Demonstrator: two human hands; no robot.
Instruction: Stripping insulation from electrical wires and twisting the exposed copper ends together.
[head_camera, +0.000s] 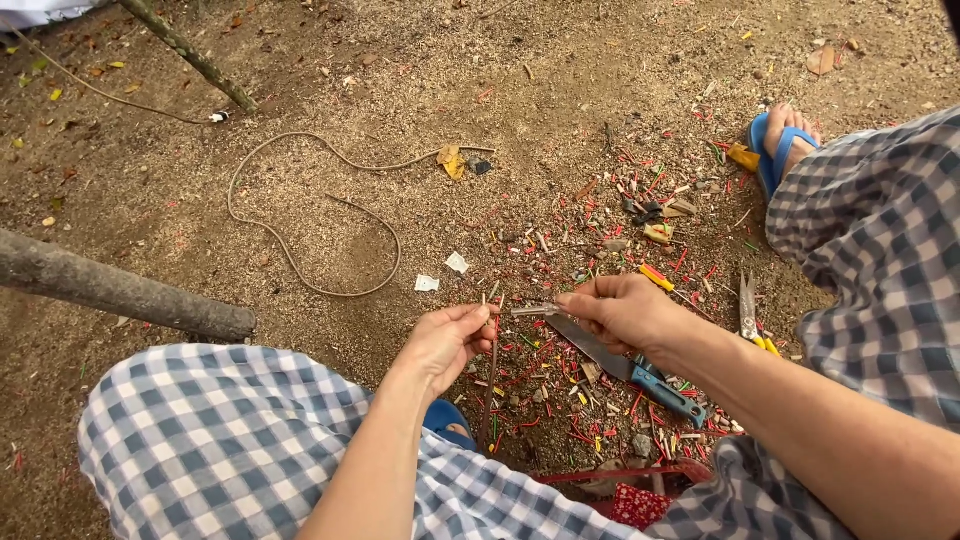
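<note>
A: Two hands at work. The left hand (445, 340) pinches thin sticks (491, 345) upright above the ground; the right hand (620, 310) closes its grip on a small metal piece (535, 310) beside them.

B: Progress?

A: Seemingly well along, judging by the red and yellow trimmings (600, 390) strewn about. No labels; two white paper scraps (441, 273) lie beyond, a knife (625, 368) below.

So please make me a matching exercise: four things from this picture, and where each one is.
Things:
1. knife
2. thin stick
3. pliers
4. cord

Places:
a. looped on bare ground, far left
b. on the ground under the right hand
c. pinched in the left hand
d. on the ground beside the right leg

Pairs: 1-b, 2-c, 3-d, 4-a
</note>
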